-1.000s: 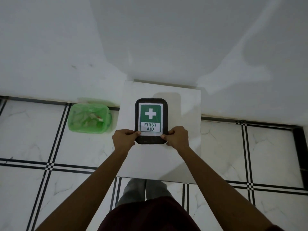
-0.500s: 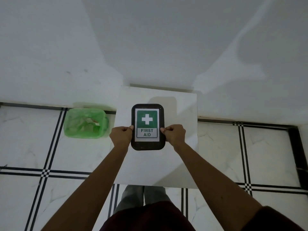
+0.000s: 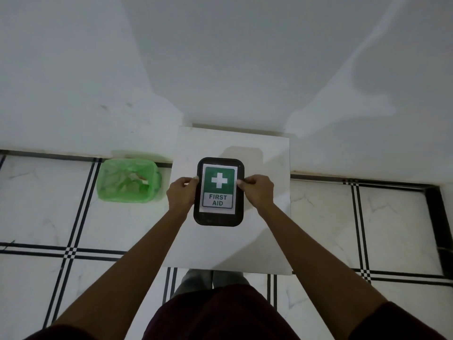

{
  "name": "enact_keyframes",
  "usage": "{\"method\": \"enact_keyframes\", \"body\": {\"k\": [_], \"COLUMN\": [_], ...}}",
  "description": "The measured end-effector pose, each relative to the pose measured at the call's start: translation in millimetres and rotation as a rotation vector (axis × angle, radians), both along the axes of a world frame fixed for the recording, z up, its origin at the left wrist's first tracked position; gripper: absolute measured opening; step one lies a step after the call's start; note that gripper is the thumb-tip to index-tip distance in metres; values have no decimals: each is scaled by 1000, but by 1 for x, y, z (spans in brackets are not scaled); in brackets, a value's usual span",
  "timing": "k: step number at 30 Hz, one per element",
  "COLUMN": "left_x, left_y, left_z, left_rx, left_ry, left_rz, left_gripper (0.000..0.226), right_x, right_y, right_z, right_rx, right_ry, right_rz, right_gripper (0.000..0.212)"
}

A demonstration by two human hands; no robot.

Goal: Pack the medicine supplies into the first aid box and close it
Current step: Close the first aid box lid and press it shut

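White table (image 3: 267, 241) holding first aid box (image 3: 219, 218), tiled floor (image 3: 343, 222) around.

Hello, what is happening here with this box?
A person grips a closed black first aid box by its two long sides, left hand on one, right hand on the other. The box sits on a small white table. A green-lined bin stands on the floor to the left. No loose supplies are visible.

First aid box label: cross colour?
White cross on a green panel, head view.
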State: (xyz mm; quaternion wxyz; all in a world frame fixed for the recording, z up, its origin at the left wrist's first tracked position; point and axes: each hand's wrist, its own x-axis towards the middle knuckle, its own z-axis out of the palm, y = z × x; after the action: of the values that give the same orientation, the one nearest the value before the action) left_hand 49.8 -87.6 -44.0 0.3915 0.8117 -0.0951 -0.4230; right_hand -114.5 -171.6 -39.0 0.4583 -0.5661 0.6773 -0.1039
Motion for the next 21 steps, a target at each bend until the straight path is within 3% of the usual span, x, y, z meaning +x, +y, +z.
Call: {"method": "enact_keyframes", "body": {"k": [5, 8, 11, 16, 21], "left_x": [-15, -25, -27, -24, -16], "left_y": [-33, -34, -36, -41, -45], "left_z": [-4, -12, -18, -27, -33], "left_rx": [-38, -81, -119, -77, -33], "left_ry": [-129, -120, -164, -185, -38], "left_rz": [187, 319, 279, 222, 273], "left_gripper": [47, 47, 36, 33, 45], "right_x": [29, 32, 31, 38, 42], "right_y": [-7, -1, -5, -1, 2], "right_z": [-12, -27, -39, -51, -56], "right_rx": [-86, -118, -133, -203, -426], "right_ry": [-139, -220, -260, -244, -63], "right_rz": [-321, -441, -499, -473, -201], "right_gripper": [24, 22, 20, 18, 15]}}
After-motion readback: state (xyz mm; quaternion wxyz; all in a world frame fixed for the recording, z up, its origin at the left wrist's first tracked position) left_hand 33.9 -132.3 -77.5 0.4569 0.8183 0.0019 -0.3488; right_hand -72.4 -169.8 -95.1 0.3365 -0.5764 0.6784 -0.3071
